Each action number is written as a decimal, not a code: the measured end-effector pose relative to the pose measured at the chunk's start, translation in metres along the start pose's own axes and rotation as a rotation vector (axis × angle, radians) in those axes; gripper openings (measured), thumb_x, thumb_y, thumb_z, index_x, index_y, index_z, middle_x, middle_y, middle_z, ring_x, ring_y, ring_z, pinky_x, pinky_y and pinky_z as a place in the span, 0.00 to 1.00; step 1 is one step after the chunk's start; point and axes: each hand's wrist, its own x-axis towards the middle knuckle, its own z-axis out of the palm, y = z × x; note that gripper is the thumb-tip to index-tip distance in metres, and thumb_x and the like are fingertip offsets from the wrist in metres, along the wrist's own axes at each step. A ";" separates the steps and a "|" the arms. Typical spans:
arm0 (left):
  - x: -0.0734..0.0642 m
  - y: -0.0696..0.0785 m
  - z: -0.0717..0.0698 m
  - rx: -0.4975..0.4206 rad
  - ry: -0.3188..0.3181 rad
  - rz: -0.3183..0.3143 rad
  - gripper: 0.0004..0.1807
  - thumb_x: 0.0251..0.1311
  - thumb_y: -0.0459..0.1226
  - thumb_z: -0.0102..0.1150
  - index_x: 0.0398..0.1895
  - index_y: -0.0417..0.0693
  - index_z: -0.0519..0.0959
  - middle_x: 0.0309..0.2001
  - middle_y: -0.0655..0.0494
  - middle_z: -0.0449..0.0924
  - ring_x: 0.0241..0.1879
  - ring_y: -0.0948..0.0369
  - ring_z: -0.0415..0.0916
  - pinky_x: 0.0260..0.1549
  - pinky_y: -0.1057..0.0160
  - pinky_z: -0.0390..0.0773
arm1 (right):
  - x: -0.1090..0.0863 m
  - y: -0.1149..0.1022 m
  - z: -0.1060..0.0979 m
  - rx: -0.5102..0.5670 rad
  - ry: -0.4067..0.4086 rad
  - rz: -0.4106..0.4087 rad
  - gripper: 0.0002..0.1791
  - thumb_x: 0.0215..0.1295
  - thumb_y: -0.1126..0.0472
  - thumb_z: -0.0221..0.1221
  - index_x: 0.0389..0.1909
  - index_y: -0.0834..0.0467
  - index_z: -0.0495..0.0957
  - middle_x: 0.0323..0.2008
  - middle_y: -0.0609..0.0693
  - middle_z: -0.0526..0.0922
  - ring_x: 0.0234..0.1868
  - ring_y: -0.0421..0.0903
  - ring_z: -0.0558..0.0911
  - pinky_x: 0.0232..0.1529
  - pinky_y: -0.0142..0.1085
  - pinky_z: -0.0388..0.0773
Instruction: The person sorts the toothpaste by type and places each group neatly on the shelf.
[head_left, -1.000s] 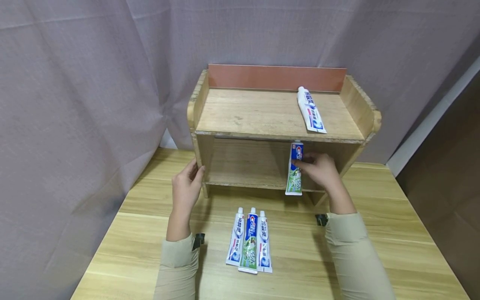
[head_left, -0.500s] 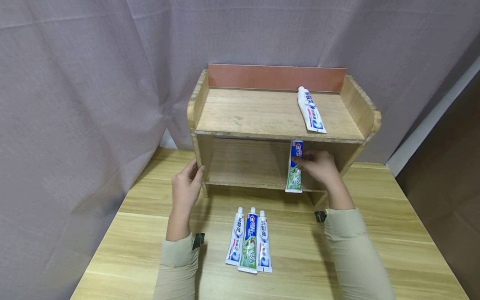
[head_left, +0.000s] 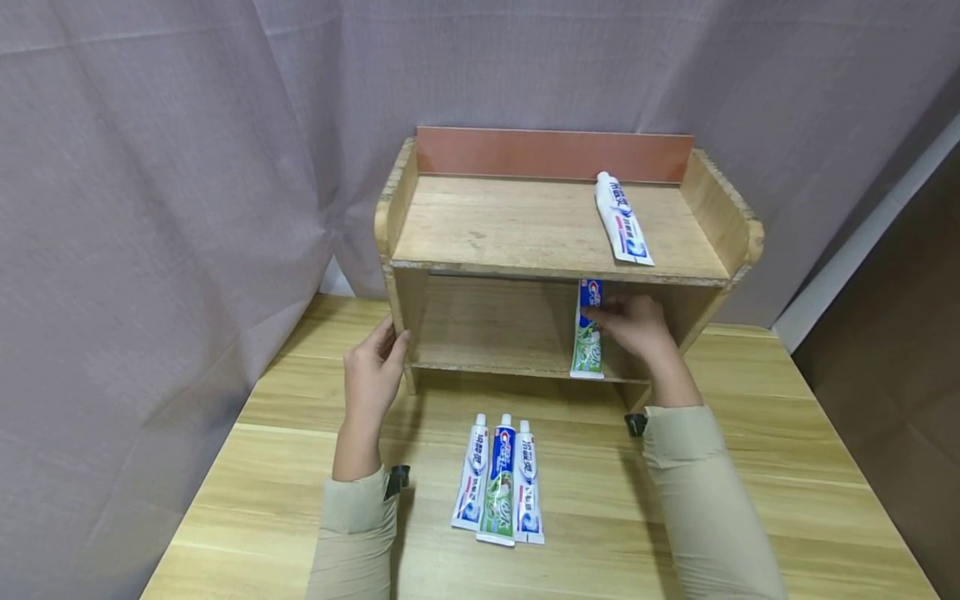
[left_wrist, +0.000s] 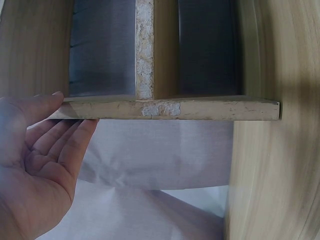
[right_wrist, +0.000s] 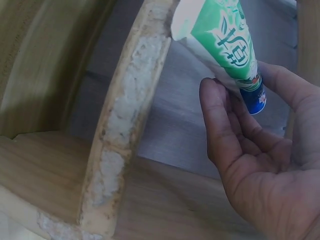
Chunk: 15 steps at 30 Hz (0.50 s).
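In the head view my right hand (head_left: 639, 327) pinches a blue-and-green toothpaste tube (head_left: 587, 353) between thumb and fingers, inside the lower compartment of a wooden shelf (head_left: 487, 271). The tube's crimped end points toward me, near the front edge of the lower board; its cap end is hidden under the upper board. The right wrist view shows the tube (right_wrist: 232, 50) above my curled fingers (right_wrist: 220, 120). My left hand (head_left: 372, 367) grips the shelf's left side panel, thumb on one face and fingers on the other, as the left wrist view shows on the panel (left_wrist: 210, 110).
A white toothpaste tube (head_left: 622, 221) lies on the upper board, toward the right. On the table (head_left: 262, 500) in front of the shelf, a blue-and-green tube (head_left: 498, 492) lies between two white tubes, caps toward the shelf. A grey curtain (head_left: 225, 167) hangs behind.
My right hand has moved the blue-and-green tube deeper into the lower compartment, its crimped end shifting up in the head view. The left hand stays on the side panel.
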 end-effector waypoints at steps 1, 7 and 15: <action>0.000 0.000 0.000 0.000 0.000 0.001 0.19 0.67 0.33 0.63 0.60 0.40 0.80 0.52 0.40 0.83 0.49 0.50 0.85 0.47 0.69 0.85 | 0.001 0.000 0.000 0.002 0.001 0.000 0.28 0.64 0.42 0.66 0.46 0.65 0.83 0.32 0.57 0.88 0.33 0.53 0.86 0.35 0.37 0.83; 0.000 0.000 0.000 0.002 0.001 0.004 0.19 0.67 0.33 0.63 0.60 0.40 0.80 0.51 0.40 0.83 0.49 0.50 0.85 0.47 0.68 0.85 | 0.007 0.004 0.005 0.037 -0.006 0.012 0.29 0.65 0.44 0.67 0.51 0.67 0.81 0.36 0.61 0.87 0.33 0.53 0.87 0.33 0.35 0.85; 0.000 0.001 0.001 -0.012 -0.008 -0.010 0.19 0.67 0.32 0.63 0.60 0.40 0.79 0.52 0.39 0.83 0.50 0.49 0.84 0.47 0.70 0.84 | 0.014 0.014 0.012 0.010 0.008 0.033 0.29 0.64 0.43 0.67 0.49 0.67 0.82 0.36 0.61 0.87 0.32 0.52 0.86 0.32 0.36 0.84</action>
